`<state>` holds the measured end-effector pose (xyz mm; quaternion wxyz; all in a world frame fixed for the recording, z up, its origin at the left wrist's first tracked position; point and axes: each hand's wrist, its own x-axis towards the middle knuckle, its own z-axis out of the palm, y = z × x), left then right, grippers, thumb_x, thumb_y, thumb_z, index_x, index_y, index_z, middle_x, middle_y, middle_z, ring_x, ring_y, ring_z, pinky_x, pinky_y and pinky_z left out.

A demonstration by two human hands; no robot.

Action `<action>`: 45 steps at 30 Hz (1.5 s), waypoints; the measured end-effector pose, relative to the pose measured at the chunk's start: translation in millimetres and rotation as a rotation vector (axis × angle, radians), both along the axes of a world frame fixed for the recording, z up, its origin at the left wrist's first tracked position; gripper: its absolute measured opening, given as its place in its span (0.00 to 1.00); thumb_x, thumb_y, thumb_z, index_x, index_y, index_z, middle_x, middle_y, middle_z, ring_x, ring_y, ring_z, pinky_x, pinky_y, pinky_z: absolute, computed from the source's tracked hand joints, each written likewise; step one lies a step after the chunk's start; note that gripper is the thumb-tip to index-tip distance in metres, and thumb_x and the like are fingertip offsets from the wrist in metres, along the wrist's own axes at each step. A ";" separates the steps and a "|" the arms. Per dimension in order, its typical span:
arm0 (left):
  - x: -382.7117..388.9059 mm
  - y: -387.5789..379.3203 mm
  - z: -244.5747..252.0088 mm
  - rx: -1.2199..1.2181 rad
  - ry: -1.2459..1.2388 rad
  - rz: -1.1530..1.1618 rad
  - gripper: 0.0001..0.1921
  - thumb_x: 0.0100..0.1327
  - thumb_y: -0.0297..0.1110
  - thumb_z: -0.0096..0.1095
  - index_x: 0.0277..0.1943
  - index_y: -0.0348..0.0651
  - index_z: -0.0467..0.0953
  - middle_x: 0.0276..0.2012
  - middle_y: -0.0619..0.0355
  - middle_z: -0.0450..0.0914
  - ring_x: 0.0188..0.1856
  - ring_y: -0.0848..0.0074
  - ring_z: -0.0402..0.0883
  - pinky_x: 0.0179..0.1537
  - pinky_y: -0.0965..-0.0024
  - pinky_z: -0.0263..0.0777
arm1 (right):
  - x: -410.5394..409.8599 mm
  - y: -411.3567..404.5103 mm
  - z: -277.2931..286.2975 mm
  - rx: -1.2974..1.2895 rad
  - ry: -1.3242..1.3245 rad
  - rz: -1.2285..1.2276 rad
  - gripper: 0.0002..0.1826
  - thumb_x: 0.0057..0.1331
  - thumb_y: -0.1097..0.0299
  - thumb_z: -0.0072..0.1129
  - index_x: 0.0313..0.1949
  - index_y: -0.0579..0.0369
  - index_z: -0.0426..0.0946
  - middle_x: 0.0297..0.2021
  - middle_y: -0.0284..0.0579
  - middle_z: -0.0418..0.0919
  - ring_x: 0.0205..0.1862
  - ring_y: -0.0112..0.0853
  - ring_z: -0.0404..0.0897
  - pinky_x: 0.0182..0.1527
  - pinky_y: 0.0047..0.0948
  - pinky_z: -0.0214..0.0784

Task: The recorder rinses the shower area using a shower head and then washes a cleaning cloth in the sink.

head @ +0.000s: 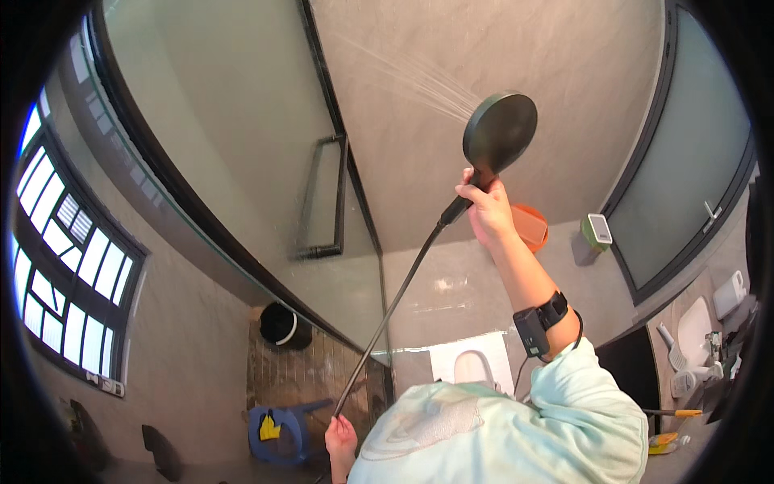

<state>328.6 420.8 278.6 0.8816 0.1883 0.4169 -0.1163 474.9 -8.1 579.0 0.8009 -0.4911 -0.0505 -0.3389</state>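
Observation:
My right hand (488, 206) grips the handle of a black round shower head (500, 130), raised well out in front of me. Thin jets of water (432, 91) leave its face toward the upper left, against the grey wall and near the glass panel. From the handle a dark shower hose (390, 317) runs down to the lower left. There my left hand (341, 437) pinches the hose between thumb and fingers, low beside my body.
A framed glass door (266, 199) with a black handle (340, 199) stands at left. Below are a black bucket (281, 327), a blue stool (259, 444) with a yellow item and a toilet (473, 366). An orange basin (533, 227), bin (591, 239) and washbasin (694, 327) are at right.

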 end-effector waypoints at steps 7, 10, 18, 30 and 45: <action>-26.5 13.3 6.6 0.093 0.093 -0.056 0.05 0.56 0.29 0.47 0.32 0.37 0.68 0.26 0.59 0.73 0.29 0.79 0.73 0.32 0.80 0.70 | -0.1 -13.0 -93.2 -0.004 0.381 -0.055 0.17 0.44 0.82 0.49 0.34 0.53 0.61 0.30 0.32 0.63 0.35 0.22 0.62 0.41 0.21 0.53; -36.0 23.2 2.8 0.087 0.140 -0.079 0.05 0.56 0.29 0.48 0.31 0.37 0.68 0.25 0.58 0.74 0.28 0.78 0.73 0.31 0.79 0.71 | -6.0 -13.9 -130.4 -0.024 0.501 -0.128 0.15 0.42 0.81 0.49 0.31 0.54 0.61 0.27 0.33 0.62 0.30 0.21 0.62 0.34 0.21 0.54; -36.5 22.7 7.4 0.083 0.179 -0.075 0.04 0.55 0.28 0.50 0.30 0.36 0.68 0.24 0.55 0.74 0.27 0.76 0.74 0.30 0.77 0.73 | -36.3 -29.6 -233.5 0.002 0.782 -0.189 0.16 0.41 0.81 0.50 0.31 0.53 0.62 0.25 0.32 0.63 0.28 0.23 0.62 0.31 0.22 0.56; 9.0 12.1 -2.7 0.081 0.162 -0.330 0.06 0.55 0.29 0.50 0.30 0.35 0.68 0.25 0.53 0.74 0.27 0.75 0.75 0.30 0.77 0.73 | -102.9 -96.7 -246.6 0.313 0.832 -0.671 0.16 0.42 0.81 0.48 0.32 0.54 0.60 0.27 0.36 0.62 0.31 0.26 0.62 0.34 0.25 0.56; 55.7 1.2 -29.1 0.040 0.130 -0.548 0.06 0.53 0.28 0.52 0.31 0.35 0.69 0.27 0.56 0.75 0.30 0.76 0.74 0.33 0.76 0.72 | -158.5 -141.7 -209.3 0.563 0.461 -0.973 0.17 0.41 0.81 0.49 0.31 0.53 0.59 0.26 0.34 0.62 0.32 0.24 0.61 0.36 0.24 0.54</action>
